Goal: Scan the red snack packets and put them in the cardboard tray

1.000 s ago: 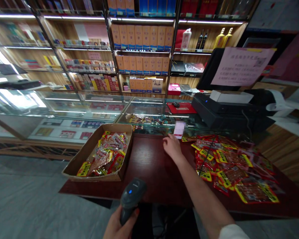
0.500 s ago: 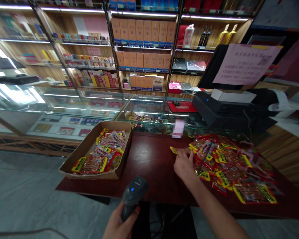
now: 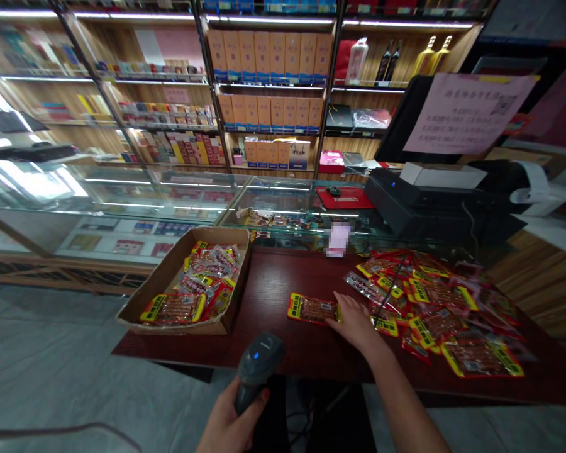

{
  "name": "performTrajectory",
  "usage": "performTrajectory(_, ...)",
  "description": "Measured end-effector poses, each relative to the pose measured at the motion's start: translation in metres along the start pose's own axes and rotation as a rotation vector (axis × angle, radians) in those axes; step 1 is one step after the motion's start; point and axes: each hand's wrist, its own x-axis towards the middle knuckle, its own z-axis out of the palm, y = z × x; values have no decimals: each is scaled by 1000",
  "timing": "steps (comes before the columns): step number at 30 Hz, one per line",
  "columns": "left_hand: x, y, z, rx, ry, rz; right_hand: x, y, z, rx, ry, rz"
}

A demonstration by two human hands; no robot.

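Note:
My left hand [image 3: 233,418] is wrapped round the handle of a dark grey barcode scanner [image 3: 260,360] with a lit blue light, held in front of the table's near edge. On the dark red wooden table [image 3: 273,270], my right hand [image 3: 358,324] grips the right end of a red and yellow snack packet [image 3: 314,309], thumb and fingers on either side. Brown strips show through its clear window. Right of that hand spreads a heap of similar snack packets [image 3: 441,321]. A shallow cardboard box [image 3: 134,328] at the table's left holds several more packets.
Behind the table runs a glass display counter [image 3: 179,195]. A pixelated pinkish item [image 3: 338,240] lies at the table's far edge. At the right stand a black boxy device [image 3: 396,204] and a screen with a pink notice [image 3: 462,116]. Stocked shelves [image 3: 268,88] line the wall.
My right hand has drawn one snack packet left and nearer, away from the heap, exposing a silvery packet there. The scanner in my left hand has shifted slightly right.

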Motion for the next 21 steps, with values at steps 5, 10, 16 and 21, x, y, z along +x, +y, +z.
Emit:
performTrajectory(5,0,4,5,18,-90,-7,3,8,4,76,-7,-89)
performTrajectory(10,-3,13,8,11,-85,5,-4,-8,13,546,33,-50)
performTrajectory(16,-9,20,9,-2,-37,18,-21,-23,28,821,56,50)
performTrajectory(21,-9,22,7,44,-75,58,-25,-28,31,812,118,-16)
